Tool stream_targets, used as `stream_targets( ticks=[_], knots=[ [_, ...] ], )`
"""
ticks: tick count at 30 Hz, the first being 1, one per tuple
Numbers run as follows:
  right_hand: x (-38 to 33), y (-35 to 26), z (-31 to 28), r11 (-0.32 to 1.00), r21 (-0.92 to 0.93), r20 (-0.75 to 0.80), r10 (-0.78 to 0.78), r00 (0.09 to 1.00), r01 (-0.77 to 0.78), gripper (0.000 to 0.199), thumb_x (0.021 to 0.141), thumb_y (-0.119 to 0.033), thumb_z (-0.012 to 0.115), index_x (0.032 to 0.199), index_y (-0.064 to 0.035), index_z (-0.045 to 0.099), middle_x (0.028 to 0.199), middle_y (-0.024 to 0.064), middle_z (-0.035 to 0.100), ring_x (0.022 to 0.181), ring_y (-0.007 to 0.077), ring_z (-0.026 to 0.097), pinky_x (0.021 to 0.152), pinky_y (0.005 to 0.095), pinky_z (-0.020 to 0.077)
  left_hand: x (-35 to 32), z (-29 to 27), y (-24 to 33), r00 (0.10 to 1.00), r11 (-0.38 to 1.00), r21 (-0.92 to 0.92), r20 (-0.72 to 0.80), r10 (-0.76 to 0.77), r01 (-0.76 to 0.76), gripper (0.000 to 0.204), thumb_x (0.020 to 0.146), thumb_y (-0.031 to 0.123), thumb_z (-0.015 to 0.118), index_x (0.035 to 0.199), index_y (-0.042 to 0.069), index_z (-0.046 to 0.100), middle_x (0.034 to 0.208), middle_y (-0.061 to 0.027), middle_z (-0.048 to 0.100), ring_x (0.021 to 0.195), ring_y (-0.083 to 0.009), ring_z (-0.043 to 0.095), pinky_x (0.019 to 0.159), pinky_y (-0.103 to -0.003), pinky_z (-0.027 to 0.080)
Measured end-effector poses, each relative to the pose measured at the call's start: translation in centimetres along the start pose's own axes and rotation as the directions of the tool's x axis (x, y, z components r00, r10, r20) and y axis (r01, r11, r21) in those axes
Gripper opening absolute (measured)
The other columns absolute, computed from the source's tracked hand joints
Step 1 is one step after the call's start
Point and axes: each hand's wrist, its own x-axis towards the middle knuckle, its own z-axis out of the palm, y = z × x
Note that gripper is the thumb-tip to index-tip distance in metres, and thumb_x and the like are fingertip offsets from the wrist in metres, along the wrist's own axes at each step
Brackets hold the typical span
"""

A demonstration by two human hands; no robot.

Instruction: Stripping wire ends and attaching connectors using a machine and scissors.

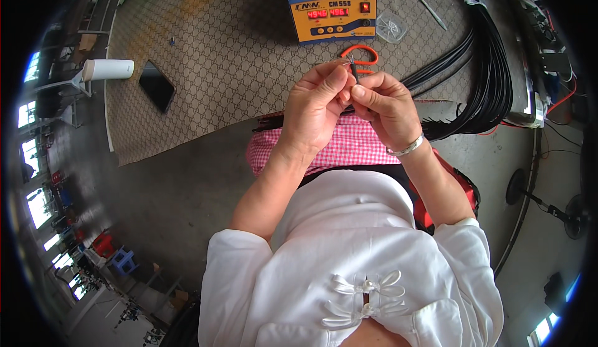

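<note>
Close together over the table's front edge, both my hands work at the end of a black cable. Thin bare wire strands fan out from its tip. My right hand pinches the cable between thumb and forefinger. At the strands, the thumb and forefinger of my left hand are pressed together; the fingertips partly hide what they grip. An orange cord loops on the table just behind my fingers. Past it stands a blue and yellow soldering station with a lit red display.
A thick bundle of black cables hangs over the table's right side. Beside the station lie a small clear dish and a spoon. On the left are a dark phone and a white cup on its side. Pink checked cloth covers my lap.
</note>
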Motion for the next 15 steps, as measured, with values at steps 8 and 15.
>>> stream_targets(
  ticks=[8,15],
  knots=[
    [-0.2,-0.3,0.1,1.000,-0.019,0.023,0.001,1.000,-0.001,0.005,0.078,-0.004,0.063,0.078,-0.0022,0.058,0.072,0.0062,0.060,0.053,0.0068,0.044,0.045,0.0190,0.0326,-0.1,0.1,0.2,1.000,0.998,0.061,-0.011,0.024,-0.024,0.015,0.084,0.016,0.059,0.092,0.003,0.059,0.076,-0.0031,0.059,0.064,-0.0077,0.051,0.064,-0.022,0.044],
    [-0.6,-1.2,-0.5,0.989,-0.150,0.049,0.017,0.999,-0.009,0.007,0.081,-0.008,0.061,0.081,-0.0014,0.059,0.066,-0.0002,0.053,0.052,0.0052,0.041,0.045,0.0177,0.0301,0.2,-0.1,2.3,0.990,0.983,0.119,-0.013,-0.139,0.139,0.026,0.089,0.025,0.048,0.093,0.001,0.059,0.071,-0.0051,0.058,0.065,-0.0131,0.052,0.064,-0.026,0.044]
  ],
)
